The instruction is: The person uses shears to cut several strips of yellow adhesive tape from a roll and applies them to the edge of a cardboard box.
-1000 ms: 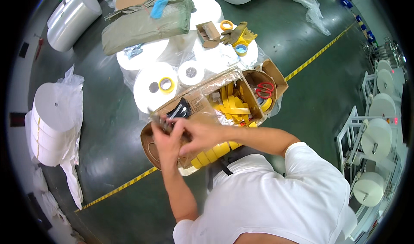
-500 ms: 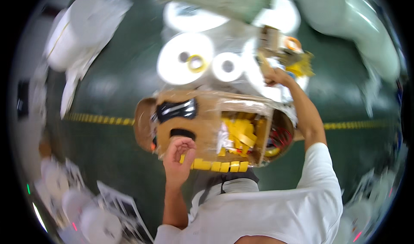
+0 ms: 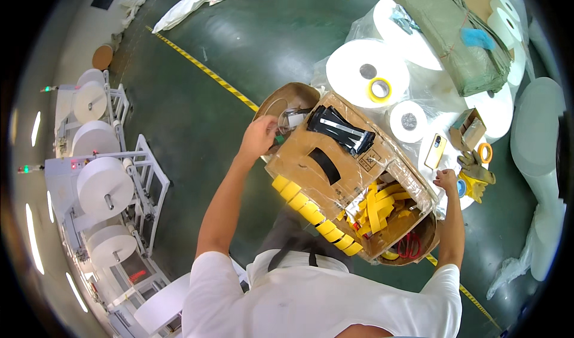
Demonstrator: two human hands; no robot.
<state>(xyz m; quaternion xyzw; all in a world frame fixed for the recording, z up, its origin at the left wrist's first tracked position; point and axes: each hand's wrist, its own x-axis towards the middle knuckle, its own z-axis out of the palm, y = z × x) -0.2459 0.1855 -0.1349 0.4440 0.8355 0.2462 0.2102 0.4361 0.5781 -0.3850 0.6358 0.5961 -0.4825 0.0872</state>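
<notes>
My left hand [image 3: 260, 136] is at the rounded cardboard side bin [image 3: 293, 92], fingers curled beside a clear loop and a small green item; what they grip is hidden. My right hand [image 3: 445, 181] is closed near the yellow phone [image 3: 436, 151] and a blue tape roll [image 3: 461, 187]; anything inside it cannot be made out. Between my arms is a cardboard box [image 3: 299, 153]. On its top lie a bundle of black strips with a pale band [image 3: 341, 130] and a curved black strip [image 3: 324, 166]. Its open compartment holds yellow strips [image 3: 379, 209].
Yellow pieces [image 3: 317, 215] line the box's near edge. Beyond stand large white rolls [image 3: 347, 75], one bearing a yellow-edged tape roll [image 3: 379, 90]. Work gloves [image 3: 475, 173], an orange tape roll [image 3: 485, 153] and a small open carton [image 3: 468, 129] lie right. Machines with white rolls [image 3: 106, 188] stand left.
The view has swung, so the box now sits tilted and farther right. My left hand has moved from the box's near edge to the side bin. My right hand has drawn back nearer the box.
</notes>
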